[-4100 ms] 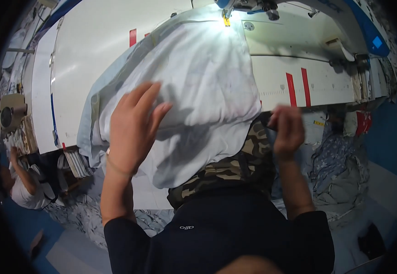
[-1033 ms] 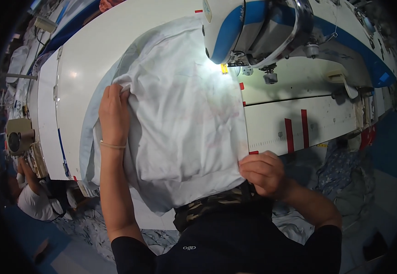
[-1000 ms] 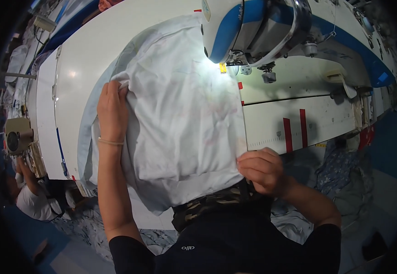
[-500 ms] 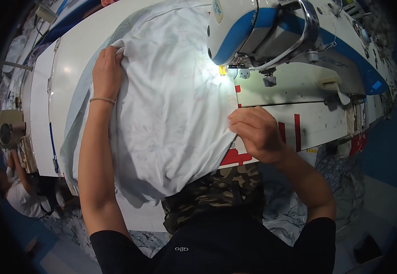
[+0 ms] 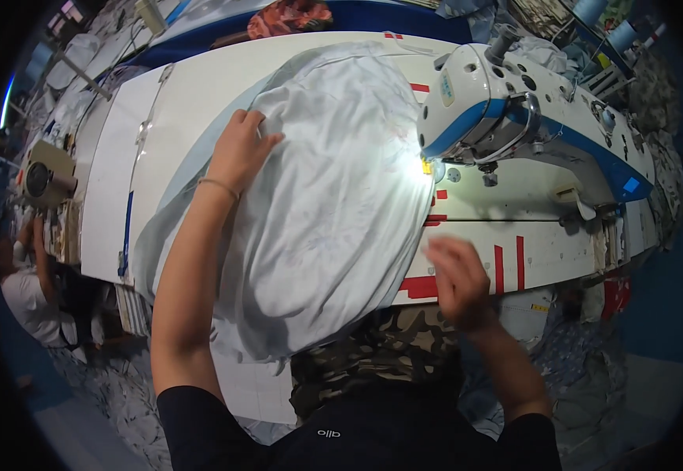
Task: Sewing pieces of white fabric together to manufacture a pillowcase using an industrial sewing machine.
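Note:
A large piece of pale, faintly patterned fabric (image 5: 318,212) is spread over the sewing table, with creases along its left side. Its right edge runs under the lit needle area of a white and blue sewing machine (image 5: 467,102). My left hand (image 5: 239,149) rests at the fabric's upper left edge, thumb spread away from the fingers, with no cloth visibly pinched. Right of the fabric's edge, my right hand (image 5: 461,282) hovers over the table, apart from the cloth. Its fingers are loosely bent, slightly blurred, with nothing in them.
Red tape strips (image 5: 498,269) mark the white tabletop (image 5: 467,251) near my right hand. The fabric's near end hangs over the front edge by my lap. An orange-red cloth bundle (image 5: 289,17) lies beyond the table. Another person (image 5: 31,302) sits at the far left.
My right hand has let go of the fabric's right edge and drawn away from it. My left hand's grip on the fold has loosened, its thumb now apart. The whole view has shifted.

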`<state>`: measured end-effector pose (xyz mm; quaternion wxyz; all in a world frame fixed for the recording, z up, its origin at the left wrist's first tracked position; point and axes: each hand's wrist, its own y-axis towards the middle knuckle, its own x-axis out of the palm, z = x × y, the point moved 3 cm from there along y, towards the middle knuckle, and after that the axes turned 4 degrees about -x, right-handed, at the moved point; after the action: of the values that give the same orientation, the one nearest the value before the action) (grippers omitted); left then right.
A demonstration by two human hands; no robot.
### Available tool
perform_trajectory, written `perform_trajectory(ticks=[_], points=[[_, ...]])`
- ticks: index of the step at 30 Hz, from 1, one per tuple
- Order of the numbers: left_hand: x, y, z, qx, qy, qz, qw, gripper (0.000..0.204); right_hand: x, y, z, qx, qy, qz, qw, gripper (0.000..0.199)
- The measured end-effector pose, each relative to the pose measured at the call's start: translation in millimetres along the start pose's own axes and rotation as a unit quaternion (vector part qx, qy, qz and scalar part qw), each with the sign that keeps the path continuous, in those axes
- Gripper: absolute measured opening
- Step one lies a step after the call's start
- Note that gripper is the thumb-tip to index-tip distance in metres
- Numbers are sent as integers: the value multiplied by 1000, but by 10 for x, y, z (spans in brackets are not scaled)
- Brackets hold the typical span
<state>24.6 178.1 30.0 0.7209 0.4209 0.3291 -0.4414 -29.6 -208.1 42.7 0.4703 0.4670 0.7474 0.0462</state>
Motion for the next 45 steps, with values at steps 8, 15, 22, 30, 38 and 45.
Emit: perform_trajectory(ticks=[8, 15, 22, 30, 38, 45], points=[[-890, -2157, 114, -102, 120, -120, 980, 30, 1431, -1735, -170, 518, 493, -108, 691, 62], [-1210, -1297, -188, 0, 72, 75, 995, 7, 584, -588, -1276, 347, 624, -264, 649, 90], [-1254, -18, -429, 74, 151, 200, 965, 20, -671, -2571, -900, 394, 596, 20, 700, 73], [-685, -805, -1667, -68, 324, 8, 943, 33, -305, -2860, -451, 425, 308, -145, 838, 32], [-692, -1708, 459, 61, 204, -199, 957, 22, 351, -1465, 499, 320, 259, -69, 909, 51], [-579, -1943, -234, 43, 264, 21, 963, 10, 753, -1738, -529, 367, 560, -76, 738, 26]])
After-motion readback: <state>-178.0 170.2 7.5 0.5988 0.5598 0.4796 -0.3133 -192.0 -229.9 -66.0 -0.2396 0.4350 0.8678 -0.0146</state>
